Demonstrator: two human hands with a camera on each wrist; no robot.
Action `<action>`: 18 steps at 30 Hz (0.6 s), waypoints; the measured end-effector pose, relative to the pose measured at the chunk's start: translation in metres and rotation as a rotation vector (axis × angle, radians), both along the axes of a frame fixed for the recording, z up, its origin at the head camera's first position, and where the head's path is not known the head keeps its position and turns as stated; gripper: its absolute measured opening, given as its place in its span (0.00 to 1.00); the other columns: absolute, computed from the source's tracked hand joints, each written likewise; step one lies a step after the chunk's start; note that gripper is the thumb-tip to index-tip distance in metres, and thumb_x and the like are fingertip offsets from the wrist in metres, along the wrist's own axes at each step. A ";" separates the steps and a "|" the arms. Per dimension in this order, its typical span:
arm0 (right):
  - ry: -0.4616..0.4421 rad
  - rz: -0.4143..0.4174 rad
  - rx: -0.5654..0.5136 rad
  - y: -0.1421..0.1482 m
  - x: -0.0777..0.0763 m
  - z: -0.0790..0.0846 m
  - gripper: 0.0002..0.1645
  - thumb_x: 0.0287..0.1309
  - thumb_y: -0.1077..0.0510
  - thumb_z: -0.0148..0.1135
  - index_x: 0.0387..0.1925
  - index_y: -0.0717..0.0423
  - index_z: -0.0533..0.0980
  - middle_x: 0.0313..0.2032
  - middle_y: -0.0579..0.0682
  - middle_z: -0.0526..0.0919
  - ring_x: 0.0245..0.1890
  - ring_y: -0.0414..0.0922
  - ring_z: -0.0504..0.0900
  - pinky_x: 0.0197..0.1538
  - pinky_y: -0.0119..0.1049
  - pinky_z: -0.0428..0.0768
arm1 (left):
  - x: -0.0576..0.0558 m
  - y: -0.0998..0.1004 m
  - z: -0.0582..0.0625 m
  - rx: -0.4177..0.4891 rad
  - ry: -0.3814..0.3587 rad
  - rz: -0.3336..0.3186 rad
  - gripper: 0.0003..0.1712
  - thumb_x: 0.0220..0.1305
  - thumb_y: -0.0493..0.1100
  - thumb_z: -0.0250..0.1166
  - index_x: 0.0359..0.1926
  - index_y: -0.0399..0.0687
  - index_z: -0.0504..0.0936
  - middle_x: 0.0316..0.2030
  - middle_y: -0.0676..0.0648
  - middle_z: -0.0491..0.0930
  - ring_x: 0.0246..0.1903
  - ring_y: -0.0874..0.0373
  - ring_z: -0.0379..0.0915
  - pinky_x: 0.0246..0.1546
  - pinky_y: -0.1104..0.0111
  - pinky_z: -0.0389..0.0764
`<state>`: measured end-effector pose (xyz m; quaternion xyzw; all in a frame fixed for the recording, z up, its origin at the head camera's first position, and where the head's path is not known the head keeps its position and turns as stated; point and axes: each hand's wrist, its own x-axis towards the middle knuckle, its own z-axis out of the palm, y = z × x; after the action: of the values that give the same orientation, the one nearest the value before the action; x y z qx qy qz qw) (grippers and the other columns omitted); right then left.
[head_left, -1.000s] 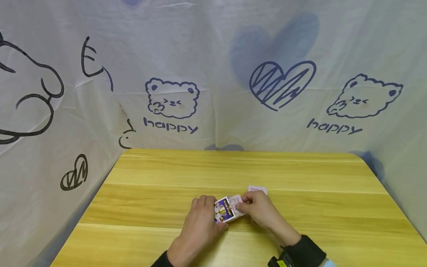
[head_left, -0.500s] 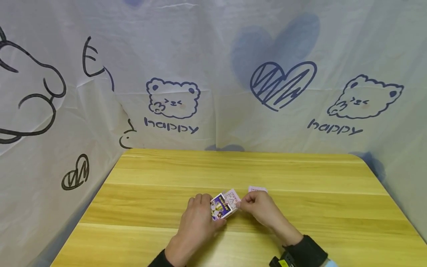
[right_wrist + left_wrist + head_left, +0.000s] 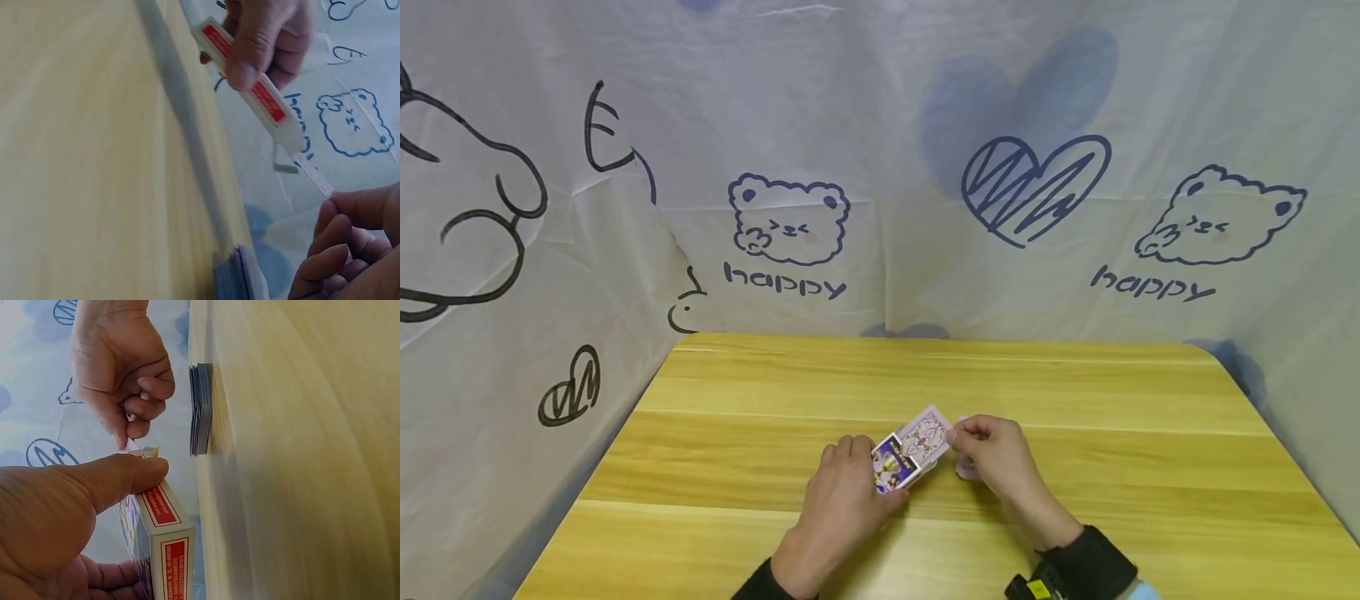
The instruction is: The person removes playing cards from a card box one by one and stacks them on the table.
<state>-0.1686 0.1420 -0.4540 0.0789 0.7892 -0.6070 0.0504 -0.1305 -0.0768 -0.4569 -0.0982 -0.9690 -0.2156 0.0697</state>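
My left hand [image 3: 844, 504] grips a playing card box [image 3: 892, 467] with a purple printed face, held above the table. The left wrist view shows its white and red side [image 3: 164, 505] under my thumb. A patterned playing card [image 3: 927, 435] sticks well out of the box's upper right end. My right hand [image 3: 1002, 457] pinches the card's outer edge between thumb and forefinger. Whether more than one card is pinched cannot be told. A stack of playing cards [image 3: 200, 409] lies on the table, mostly hidden below my right hand in the head view.
The light wooden table [image 3: 737, 467] spreads around both hands. Behind it and at its sides hangs a white cloth [image 3: 910, 275] with drawn bears and hearts. A black band with a small device [image 3: 1086, 562] is on my right wrist.
The card has slid much further out of the box, up and to the right, with my right hand. My left hand and the box shifted slightly left, then stayed nearly still.
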 end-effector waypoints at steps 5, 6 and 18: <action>0.023 -0.026 -0.007 0.017 -0.006 0.009 0.11 0.72 0.57 0.66 0.44 0.63 0.84 0.34 0.51 0.85 0.30 0.43 0.75 0.29 0.33 0.74 | -0.001 0.000 0.001 -0.002 -0.038 0.020 0.40 0.45 0.57 0.85 0.49 0.35 0.78 0.34 0.48 0.73 0.33 0.56 0.65 0.27 0.68 0.70; 0.031 -0.028 -0.023 0.021 -0.008 0.011 0.12 0.72 0.57 0.66 0.44 0.63 0.83 0.34 0.50 0.85 0.29 0.43 0.74 0.28 0.33 0.73 | -0.001 -0.001 0.001 -0.001 -0.041 0.021 0.40 0.45 0.57 0.86 0.49 0.35 0.78 0.34 0.48 0.73 0.34 0.55 0.65 0.27 0.68 0.71; 0.020 -0.006 0.120 0.071 -0.033 0.014 0.19 0.75 0.54 0.63 0.54 0.66 0.82 0.39 0.54 0.85 0.32 0.44 0.75 0.31 0.34 0.76 | -0.002 -0.002 0.002 -0.014 -0.068 0.011 0.40 0.46 0.57 0.85 0.51 0.36 0.79 0.36 0.46 0.76 0.35 0.54 0.67 0.28 0.67 0.72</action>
<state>-0.2016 0.2127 -0.4397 0.0780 0.8243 -0.5596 0.0358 -0.1321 -0.0783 -0.4550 -0.0860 -0.9728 -0.2117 0.0373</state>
